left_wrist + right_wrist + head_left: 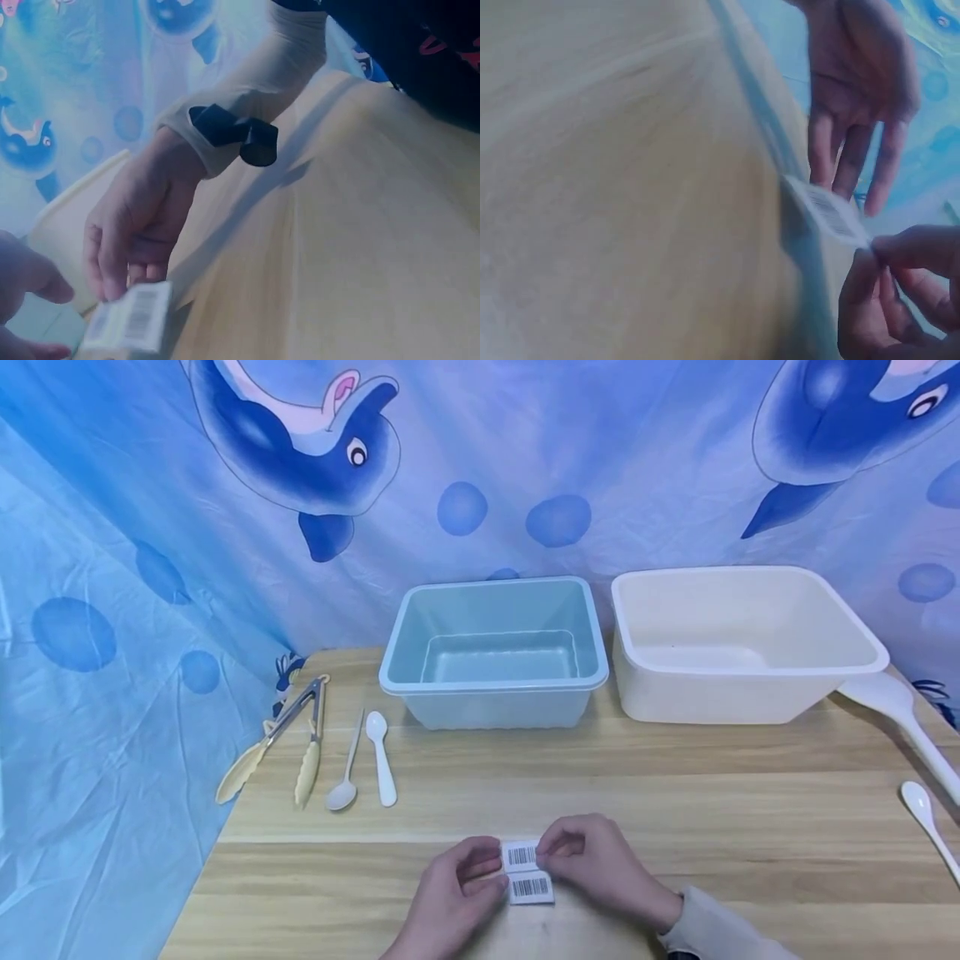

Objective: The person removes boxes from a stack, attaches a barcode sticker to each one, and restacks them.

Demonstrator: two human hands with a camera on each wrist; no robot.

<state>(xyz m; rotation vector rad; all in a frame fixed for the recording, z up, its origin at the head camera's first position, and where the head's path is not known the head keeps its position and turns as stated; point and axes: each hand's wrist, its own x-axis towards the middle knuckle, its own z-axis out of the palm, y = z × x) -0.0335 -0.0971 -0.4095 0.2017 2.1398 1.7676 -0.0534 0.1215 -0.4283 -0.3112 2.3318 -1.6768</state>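
A small white barcode label (531, 888), printed with two black barcodes one above the other, is low in the middle of the head view. Whether it is one piece or two joined I cannot tell. My right hand (592, 864) pinches its right edge between thumb and fingertips; the right wrist view shows the right hand (904, 292) holding the label (829, 214) by a corner, raised off the table. On the other side is my left hand (457, 893), fingers loosely bent and thumb at the label's left edge. In the left wrist view, the left hand (26, 296) has thumb and finger apart.
A blue-green basin (495, 706) and a white basin (697, 697) stand at the back of the wooden table (675, 777). Tongs (315, 743) and two small spoons (382, 760) lie left. A large white spoon (892, 702) and a smaller spoon (926, 814) lie right.
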